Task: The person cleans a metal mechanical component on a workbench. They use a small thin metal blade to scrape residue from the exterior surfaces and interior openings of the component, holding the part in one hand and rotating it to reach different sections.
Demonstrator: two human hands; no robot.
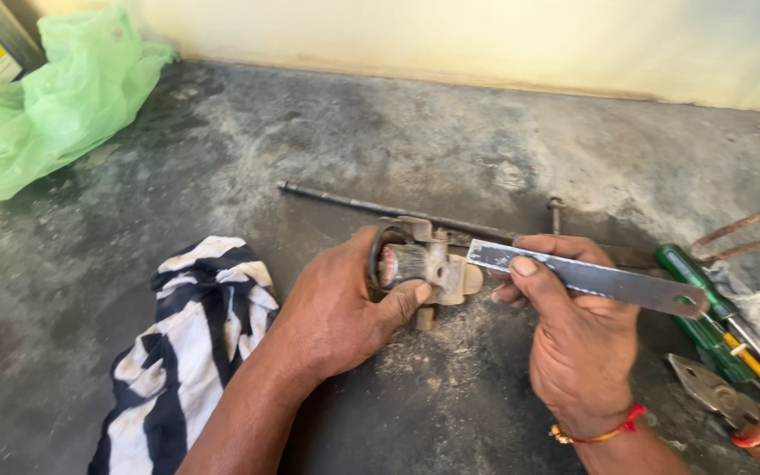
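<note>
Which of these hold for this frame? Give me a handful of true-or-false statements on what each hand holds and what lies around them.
1. The left hand grips a small metal carburetor-like part. True.
2. The right hand holds a green-handled screwdriver. False: it holds a flat hacksaw blade; the green-handled screwdriver lies on the floor.
3. A black-and-white striped cloth lies on the floor beside the left forearm. True.
4. A green plastic bag lies at the far left. True.
5. The pliers lie on the striped cloth. False: they lie on the concrete floor at the lower right.
</note>
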